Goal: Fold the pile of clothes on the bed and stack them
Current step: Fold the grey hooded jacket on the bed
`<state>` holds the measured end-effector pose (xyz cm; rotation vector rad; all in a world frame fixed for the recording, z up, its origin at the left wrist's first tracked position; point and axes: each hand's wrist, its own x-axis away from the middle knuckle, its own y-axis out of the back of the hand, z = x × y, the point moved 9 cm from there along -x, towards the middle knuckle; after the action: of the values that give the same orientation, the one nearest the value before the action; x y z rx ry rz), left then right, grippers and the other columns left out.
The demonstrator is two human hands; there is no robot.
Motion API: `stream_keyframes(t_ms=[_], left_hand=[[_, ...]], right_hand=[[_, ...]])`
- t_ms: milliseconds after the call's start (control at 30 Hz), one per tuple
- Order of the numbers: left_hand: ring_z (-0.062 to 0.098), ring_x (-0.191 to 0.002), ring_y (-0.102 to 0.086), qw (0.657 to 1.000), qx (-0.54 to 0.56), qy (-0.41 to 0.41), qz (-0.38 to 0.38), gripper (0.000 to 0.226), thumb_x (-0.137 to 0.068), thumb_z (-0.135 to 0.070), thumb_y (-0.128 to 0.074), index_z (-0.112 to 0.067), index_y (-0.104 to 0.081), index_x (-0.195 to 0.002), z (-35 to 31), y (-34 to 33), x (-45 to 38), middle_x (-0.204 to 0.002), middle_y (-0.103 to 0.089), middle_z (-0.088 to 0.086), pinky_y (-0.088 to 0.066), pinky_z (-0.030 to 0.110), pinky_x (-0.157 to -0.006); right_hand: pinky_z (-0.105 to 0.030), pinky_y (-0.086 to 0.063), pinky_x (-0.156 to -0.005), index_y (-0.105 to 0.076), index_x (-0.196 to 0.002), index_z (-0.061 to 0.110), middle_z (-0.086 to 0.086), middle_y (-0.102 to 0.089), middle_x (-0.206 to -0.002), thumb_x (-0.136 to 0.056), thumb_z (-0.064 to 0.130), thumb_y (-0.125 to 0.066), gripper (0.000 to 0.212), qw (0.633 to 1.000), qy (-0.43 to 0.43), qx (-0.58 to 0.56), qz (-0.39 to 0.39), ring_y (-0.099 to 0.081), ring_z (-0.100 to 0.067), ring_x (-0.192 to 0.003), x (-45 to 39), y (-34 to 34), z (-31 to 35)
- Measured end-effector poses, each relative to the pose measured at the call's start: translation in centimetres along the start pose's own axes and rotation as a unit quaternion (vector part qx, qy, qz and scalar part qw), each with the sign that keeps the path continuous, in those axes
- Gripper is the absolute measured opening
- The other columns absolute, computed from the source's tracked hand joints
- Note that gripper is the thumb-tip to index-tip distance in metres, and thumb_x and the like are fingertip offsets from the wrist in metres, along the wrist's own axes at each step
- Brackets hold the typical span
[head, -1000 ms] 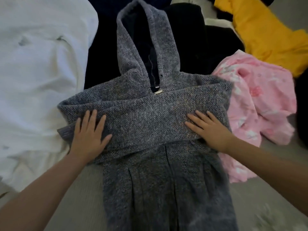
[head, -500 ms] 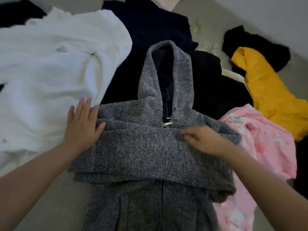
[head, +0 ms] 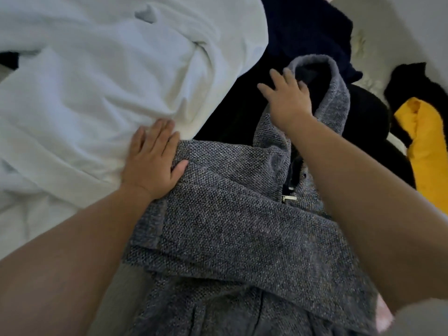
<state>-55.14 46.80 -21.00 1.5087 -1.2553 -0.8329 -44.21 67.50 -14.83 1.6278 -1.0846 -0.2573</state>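
A grey knit hooded jacket lies flat on the bed in front of me, both sleeves folded across its chest, the hood pointing away. My left hand presses flat, fingers apart, on the jacket's left shoulder beside the white garment. My right hand reaches over the hood, fingers spread and touching its left edge; I cannot see any cloth pinched in it. A metal zip pull shows at the collar.
A large white garment fills the left. Dark navy clothing and black clothing lie under and behind the hood. A yellow garment and a black piece lie at the right. A pink scrap peeks out low right.
My right hand left the folded sleeves and moved forward onto the hood. My left hand slid up to the jacket's left shoulder. The view leaned forward and closer.
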Motion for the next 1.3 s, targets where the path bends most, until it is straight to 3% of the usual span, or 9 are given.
stream_keyframes(t_ms=[167,367,467,567,633,733,967,1133,1300], left_hand=[[0.041,-0.127,-0.041,1.0,0.017,-0.01,-0.014,0.068,-0.083,-0.042,-0.028,0.007,-0.052,-0.123,0.2,0.1,-0.3,-0.134,-0.047,0.025,-0.009,0.042,-0.106],[0.043,-0.126,-0.041,1.0,0.023,-0.008,-0.019,0.068,-0.082,-0.04,-0.026,0.01,-0.053,-0.12,0.0,0.3,-0.3,-0.132,-0.047,0.028,-0.017,0.05,-0.105],[0.044,-0.126,-0.04,1.0,-0.02,-0.012,-0.003,0.061,-0.087,-0.034,-0.03,0.012,-0.051,-0.122,-0.9,0.4,-0.4,-0.133,-0.045,0.03,-0.023,0.057,-0.102],[0.033,-0.14,-0.011,0.996,-0.061,0.041,0.053,0.055,-0.096,-0.029,-0.028,0.003,-0.028,-0.141,-0.8,0.1,-0.3,-0.151,-0.019,0.019,-0.003,0.048,-0.108],[0.029,-0.141,-0.001,0.991,-0.083,0.061,0.083,0.055,-0.097,-0.025,-0.028,0.0,-0.017,-0.145,-1.2,0.2,0.3,-0.154,-0.01,0.014,0.001,0.047,-0.109],[0.03,-0.141,-0.004,0.991,-0.056,0.079,0.093,0.053,-0.094,-0.014,-0.036,0.002,-0.021,-0.143,-3.2,1.4,2.7,-0.153,-0.013,0.016,-0.002,0.05,-0.112],[0.04,-0.114,-0.047,0.982,0.138,-0.078,0.105,0.036,-0.092,-0.017,-0.05,0.008,-0.053,-0.118,-13.6,2.5,11.6,-0.12,-0.054,0.027,-0.038,0.044,-0.091],[0.022,-0.094,-0.056,0.775,0.486,0.277,0.295,0.03,-0.094,-0.037,-0.044,-0.01,-0.051,-0.106,-15.6,-2.9,15.8,-0.102,-0.056,0.007,-0.044,0.035,-0.082],[0.018,-0.088,-0.055,0.711,0.536,0.335,0.309,0.033,-0.092,-0.032,-0.051,-0.01,-0.047,-0.116,-18.3,-4.5,16.1,-0.101,-0.055,0.005,-0.043,0.033,-0.079]], right_hand=[[-0.054,0.002,-0.113,-0.053,-0.128,0.024,0.0,0.001,-0.157,-0.091,0.023,-0.055,0.037,0.984,-0.004,0.155,0.092,0.014,-0.027,-0.142,-2.5,-1.3,-1.4],[-0.055,0.013,-0.11,-0.068,-0.093,0.02,-0.01,-0.062,-0.113,-0.088,0.024,-0.05,0.019,0.986,-0.006,0.159,0.053,-0.025,-0.027,-0.137,2.7,1.0,-5.4],[-0.033,0.008,-0.115,-0.056,-0.117,-0.002,-0.026,-0.059,-0.116,-0.09,0.015,-0.043,0.034,0.997,-0.048,0.062,-0.006,-0.039,-0.027,-0.13,10.0,1.9,-7.3],[-0.045,-0.004,-0.115,-0.054,-0.096,0.013,-0.003,-0.055,-0.062,-0.087,0.012,-0.042,0.015,0.988,-0.034,0.065,0.133,-0.062,-0.022,-0.094,18.8,-0.4,-6.4],[-0.04,-0.034,-0.098,-0.056,-0.101,0.012,-0.002,-0.063,-0.08,-0.088,0.018,-0.045,0.018,0.976,-0.064,0.003,0.207,-0.062,-0.024,-0.097,24.4,-2.1,-5.5],[-0.032,-0.038,-0.065,-0.053,-0.105,0.004,-0.015,-0.063,-0.105,-0.089,0.021,-0.046,0.024,0.96,-0.127,-0.139,0.209,-0.061,-0.034,-0.097,31.1,-4.2,-1.7],[-0.03,-0.035,-0.076,-0.046,-0.123,0.0,-0.021,-0.055,-0.117,-0.095,0.018,-0.047,0.034,0.879,-0.011,-0.44,0.183,-0.053,-0.032,-0.107,35.1,-6.5,9.5],[-0.019,-0.036,-0.083,-0.062,-0.112,-0.003,-0.018,-0.063,-0.111,-0.086,-0.002,-0.05,0.028,0.833,-0.155,-0.527,-0.061,-0.058,-0.029,-0.102,36.4,-6.1,-0.1],[-0.023,-0.034,-0.073,-0.055,-0.111,0.009,-0.006,-0.057,-0.101,-0.092,0.018,-0.05,0.022,0.673,-0.375,-0.615,-0.17,-0.049,-0.019,-0.096,35.8,-10.2,-11.9]])
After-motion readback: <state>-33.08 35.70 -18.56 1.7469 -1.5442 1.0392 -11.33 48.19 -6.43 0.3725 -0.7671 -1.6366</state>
